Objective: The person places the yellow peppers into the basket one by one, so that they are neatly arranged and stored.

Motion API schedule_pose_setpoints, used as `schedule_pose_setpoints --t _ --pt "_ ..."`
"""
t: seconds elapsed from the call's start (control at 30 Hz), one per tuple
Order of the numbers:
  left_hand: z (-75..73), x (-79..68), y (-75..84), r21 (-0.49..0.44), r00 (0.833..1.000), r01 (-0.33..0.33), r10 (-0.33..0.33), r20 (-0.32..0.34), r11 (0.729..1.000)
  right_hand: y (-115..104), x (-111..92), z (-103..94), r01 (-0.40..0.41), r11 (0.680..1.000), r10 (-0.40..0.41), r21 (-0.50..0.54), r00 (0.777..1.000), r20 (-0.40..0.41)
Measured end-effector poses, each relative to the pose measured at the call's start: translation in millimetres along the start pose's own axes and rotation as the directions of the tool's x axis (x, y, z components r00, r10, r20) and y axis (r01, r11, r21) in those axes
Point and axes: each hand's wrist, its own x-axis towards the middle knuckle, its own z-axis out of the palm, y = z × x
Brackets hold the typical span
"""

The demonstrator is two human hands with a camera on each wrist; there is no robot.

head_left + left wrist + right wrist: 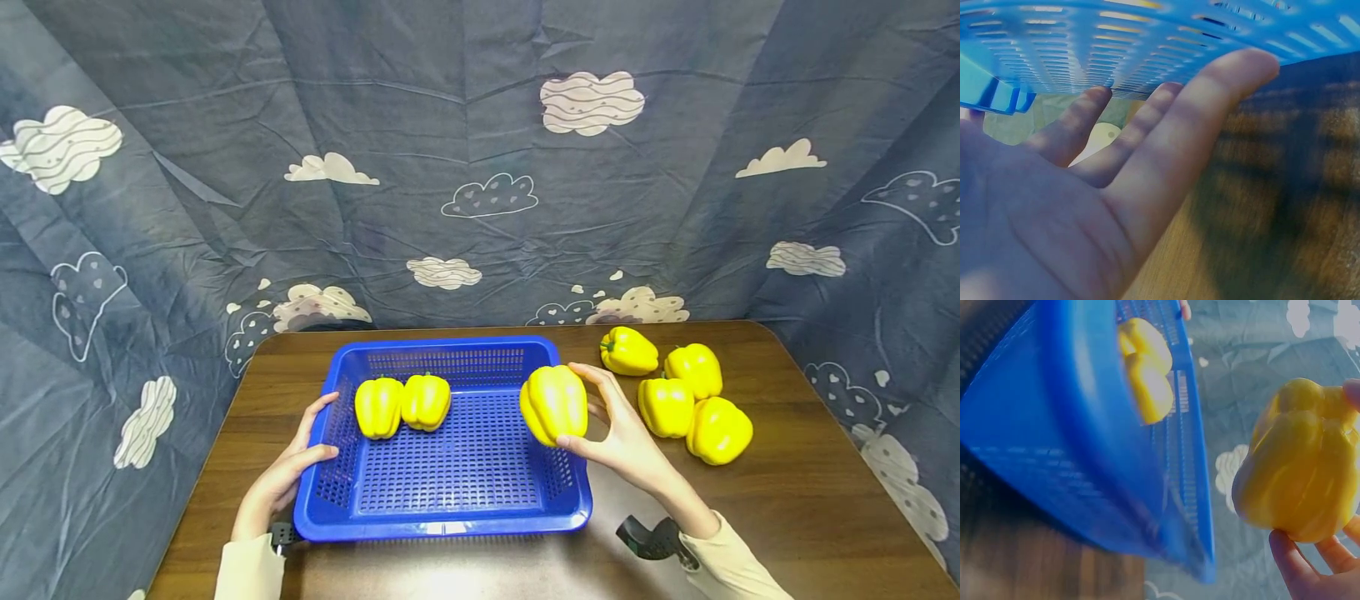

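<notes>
A yellow bell pepper (553, 406) is held by my right hand (624, 433) above the right end of a blue plastic basket (442, 528). Thumb and fingers grip opposite sides of this pepper (1300, 465), as the right wrist view shows. Two more yellow bell peppers, a left one (378, 407) and a right one (426, 402), sit side by side in the basket's left half. At the basket's left side, my left hand (277, 479) touches the slotted wall and rim. Its fingers (1154, 137) reach nearly straight against the wall in the left wrist view.
Several yellow bell peppers lie right of the basket on the brown wooden table (817, 500): one at the back (628, 352), others grouped near a front one (718, 431). A dark grey curtain (420, 100) with cloud prints hangs behind the table and along its sides.
</notes>
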Motion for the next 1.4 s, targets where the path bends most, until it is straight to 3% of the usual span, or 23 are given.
schedule_pose_setpoints --t 0.37,0.67,1.07,1.4 --pt "-0.5 -0.3 0.8 -0.007 1.0 0.004 -0.004 0.001 1.0 -14.3 23.7 16.7 0.003 0.999 -0.002 -0.033 0.999 0.035" --pt "-0.1 -0.5 1.1 -0.002 1.0 0.013 -0.013 -0.006 1.0 -23.5 40.6 27.2 -0.049 0.999 0.05 -0.01 0.997 0.063" --pt "-0.3 0.1 0.7 -0.007 1.0 0.006 -0.006 -0.001 1.0 -17.6 63.5 51.3 -0.113 0.993 0.114 -0.018 0.989 0.09" --pt "0.6 -0.5 1.6 -0.003 1.0 0.006 -0.006 -0.004 1.0 -8.7 76.3 70.2 -0.149 0.987 0.153 -0.066 0.987 0.058"
